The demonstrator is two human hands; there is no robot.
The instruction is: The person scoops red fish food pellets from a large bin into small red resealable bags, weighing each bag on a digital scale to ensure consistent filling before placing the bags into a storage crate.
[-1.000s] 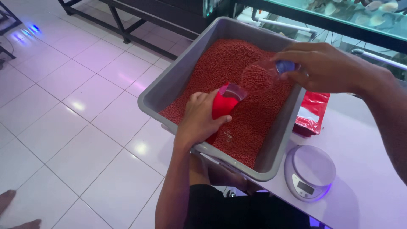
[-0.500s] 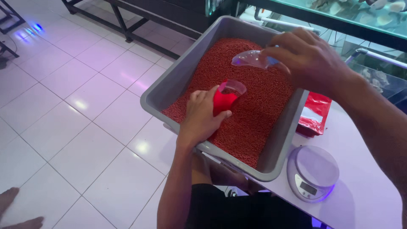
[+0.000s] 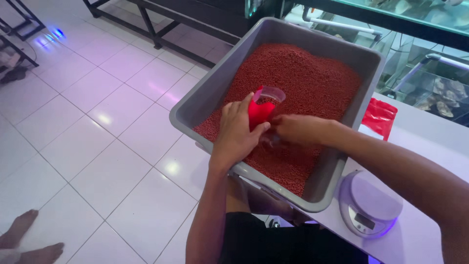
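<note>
**Both hands at a red pouch over a tub of pellets**

Nearest the camera, the person's dark shorts (image 3: 288, 242) fill the bottom edge, with both forearms reaching forward from there. At the lower left, two bare feet (image 3: 29, 242) of someone else rest on the white tile floor (image 3: 88, 127).

To the right, a small round scale (image 3: 369, 204) sits on the pale table (image 3: 430, 142), just beside the near right corner of the grey tub (image 3: 205, 98). The tub juts over the table's edge and is heaped with red pellets (image 3: 303, 83).

Over the near part of the pellets, the left hand (image 3: 237, 132) is wrapped around a red pouch (image 3: 258, 111), fingers curled on its side and thumb pressed on its front. The pouch stands upright with its clear mouth open upward, and some pellets show inside the rim. The right hand (image 3: 298, 129) comes in from the right and meets the pouch low down, touching the left thumb. Its fingers are drawn together on something clear (image 3: 271, 141); what that is cannot be told, since it is blurred and mostly hidden.

Beyond the tub's right wall, a flat red bag (image 3: 380, 117) lies on the table. Farther back stand dark metal frames (image 3: 161, 22) on the floor and glass tanks (image 3: 430, 63) with white pipes.
</note>
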